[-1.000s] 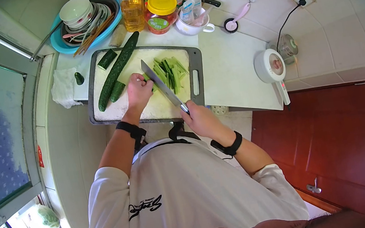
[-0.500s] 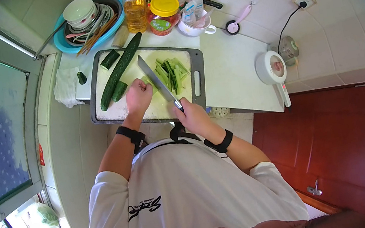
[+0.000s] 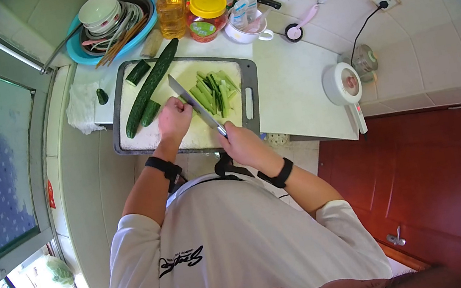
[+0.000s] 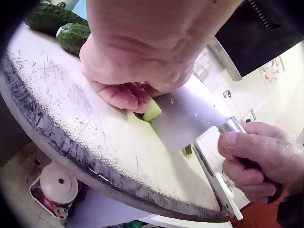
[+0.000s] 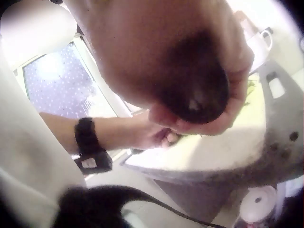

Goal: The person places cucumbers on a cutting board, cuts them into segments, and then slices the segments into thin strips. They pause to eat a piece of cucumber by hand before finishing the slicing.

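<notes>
My left hand (image 3: 175,118) bends its fingers over a small piece of cucumber (image 4: 152,110) on the cutting board (image 3: 205,135), pinning it there. Right beside those fingertips stands the broad blade of a kitchen knife (image 4: 183,116). My right hand (image 3: 246,144) grips the knife by its handle, whose dark butt end (image 5: 199,97) shows in the right wrist view. Cut cucumber strips (image 3: 216,92) lie to the right of the blade. Left of my left hand are a long whole cucumber (image 3: 151,90) and two short chunks, one (image 3: 138,73) above it and one (image 3: 150,113) below.
Behind the board stand a blue basin (image 3: 74,51) of dishes, an oil bottle (image 3: 171,14), a yellow-lidded jar (image 3: 207,6) and a white cup (image 3: 246,36). A white cloth (image 3: 83,110) and a cucumber end (image 3: 102,96) lie at left. A small white pot (image 3: 341,84) sits at right.
The knife and right hand have shifted left, bringing the blade closer to the left hand's fingers. The left hand stays at nearly the same spot on the board.
</notes>
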Available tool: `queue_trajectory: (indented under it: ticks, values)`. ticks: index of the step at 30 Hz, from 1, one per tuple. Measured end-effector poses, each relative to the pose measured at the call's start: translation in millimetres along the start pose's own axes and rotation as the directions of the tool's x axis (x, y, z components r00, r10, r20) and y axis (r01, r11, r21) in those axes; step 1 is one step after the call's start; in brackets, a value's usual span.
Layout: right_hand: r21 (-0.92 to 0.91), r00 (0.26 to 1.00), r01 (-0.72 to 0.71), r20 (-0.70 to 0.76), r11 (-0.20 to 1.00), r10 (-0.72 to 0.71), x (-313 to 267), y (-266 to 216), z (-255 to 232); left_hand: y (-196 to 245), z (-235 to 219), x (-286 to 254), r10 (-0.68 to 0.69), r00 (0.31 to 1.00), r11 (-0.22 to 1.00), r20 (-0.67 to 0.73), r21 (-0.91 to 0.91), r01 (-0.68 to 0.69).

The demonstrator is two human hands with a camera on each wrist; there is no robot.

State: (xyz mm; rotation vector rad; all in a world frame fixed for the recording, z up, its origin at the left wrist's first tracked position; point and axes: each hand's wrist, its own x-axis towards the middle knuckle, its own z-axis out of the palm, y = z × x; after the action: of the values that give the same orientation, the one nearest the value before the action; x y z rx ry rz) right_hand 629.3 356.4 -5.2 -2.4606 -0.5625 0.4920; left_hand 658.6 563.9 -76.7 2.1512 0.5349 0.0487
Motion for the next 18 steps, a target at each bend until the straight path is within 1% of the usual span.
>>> queue_trajectory:
  ticks: [2, 4, 7, 8, 10, 13, 16, 18]
  values:
    - [0.008, 0.999, -0.008, -0.034, 1.0, 0.008, 11.5, 0.3, 6.7, 0.0, 0.9, 1.0, -0.01, 1.0, 1.0, 0.014, -0.018, 0.01]
    - [0.103, 0.998, 0.005, -0.061, 0.995, 0.001, 17.5, -2.8, 7.6, 0.6, -1.4, -0.7, -0.037, 0.999, 0.998, 0.027, -0.048, 0.038]
    - [0.074, 0.998, 0.032, -0.049, 0.997, -0.029, 8.9, -0.6, 3.7, 2.0, -1.8, -2.4, 0.003, 1.0, 1.0, -0.014, 0.01, -0.003]
    - [0.069, 0.999, 0.036, -0.043, 0.997, -0.033, 3.3, -2.6, -0.3, 2.4, -1.5, -2.1, -0.003, 1.0, 1.0, -0.019, 0.005, 0.003]
    - [0.066, 1.0, 0.003, -0.025, 0.998, -0.001, -11.0, -10.4, -11.1, 2.1, -0.7, -3.5, 0.011, 0.999, 1.0, -0.033, 0.01, -0.011]
    - [0.056, 1.0, 0.006, -0.005, 0.998, -0.005, -22.6, -8.7, -15.6, 3.6, -2.2, -4.7, 0.021, 0.999, 1.0, -0.038, 0.009, -0.02]
    - [0.02, 1.0, -0.004, 0.028, 1.0, 0.004, -26.6, -10.0, -19.9, 4.8, -2.9, -4.7, 0.006, 1.0, 1.0, -0.031, 0.023, -0.006]
    - [0.031, 1.0, 0.0, 0.021, 1.0, -0.001, -19.8, -10.8, -14.9, 5.7, -3.0, -4.2, 0.009, 1.0, 1.0, -0.026, 0.027, -0.008]
